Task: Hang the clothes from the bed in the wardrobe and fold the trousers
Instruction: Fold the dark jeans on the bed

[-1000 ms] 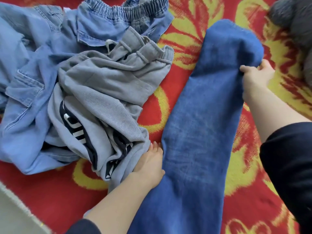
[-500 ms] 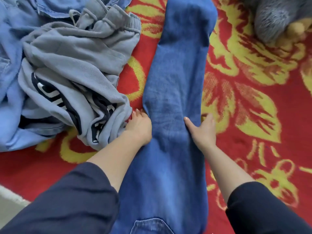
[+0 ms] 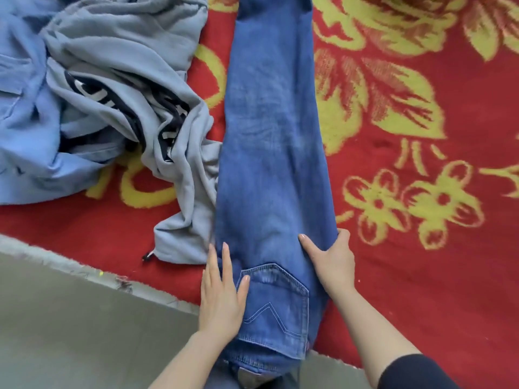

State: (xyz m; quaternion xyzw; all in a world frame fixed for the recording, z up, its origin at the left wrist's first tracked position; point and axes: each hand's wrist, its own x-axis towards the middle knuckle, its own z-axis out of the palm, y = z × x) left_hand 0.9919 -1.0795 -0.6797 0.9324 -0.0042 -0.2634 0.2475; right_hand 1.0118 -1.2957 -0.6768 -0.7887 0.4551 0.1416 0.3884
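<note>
Dark blue jeans (image 3: 275,141) lie folded lengthwise on the bed, legs running away from me, with the back pocket near the bed's front edge. My left hand (image 3: 222,293) lies flat with straight fingers on the jeans' left edge beside the pocket. My right hand (image 3: 331,259) presses the right edge, thumb spread across the denim, fingers along the side. To the left is a heap: grey sweatpants (image 3: 134,88) with dark lettering on top of lighter blue jeans (image 3: 25,130).
A red bedcover (image 3: 421,248) with yellow flower patterns spreads under everything. The bed's front edge runs diagonally at lower left, with grey floor (image 3: 70,332) beyond it. The grey sweatpants' hem touches the dark jeans' left side.
Both hands have slid along the jeans toward me, from the leg's far end and middle down to the pocket area, smoothing the denim. The view has tilted down toward the bed's edge.
</note>
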